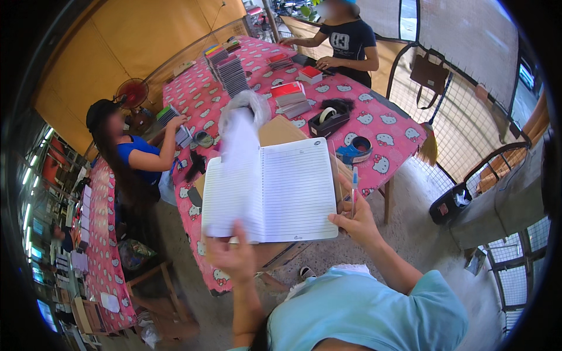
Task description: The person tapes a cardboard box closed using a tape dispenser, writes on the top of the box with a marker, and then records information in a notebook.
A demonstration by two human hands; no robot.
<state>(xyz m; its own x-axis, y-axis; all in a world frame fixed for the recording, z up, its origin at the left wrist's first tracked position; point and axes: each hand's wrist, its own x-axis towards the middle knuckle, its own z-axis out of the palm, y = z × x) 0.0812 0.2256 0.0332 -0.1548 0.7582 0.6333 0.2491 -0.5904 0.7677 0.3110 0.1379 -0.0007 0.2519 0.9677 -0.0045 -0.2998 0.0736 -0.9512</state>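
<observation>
A ruled, spiral-bound notebook (295,193) lies open in front of me, over brown cardboard (275,130). One of its left-hand pages (239,169) stands lifted, blurred in mid-turn. My right hand (358,223) grips the notebook's lower right edge, thumb on the page. A slim pen (355,181) with a clear barrel also sticks up from that hand. At the lower left corner of the notebook is my left hand (234,257), thumb raised against the pages; motion blur hides whether its fingers hold paper.
On the pink patterned table (333,90) are a black tape dispenser (329,120), a blue tape roll (356,150), red-topped stacks (290,96) and tall notebook stacks (231,73). One person (137,146) works at left, another (348,44) at the far side. A black bin (449,205) stands right.
</observation>
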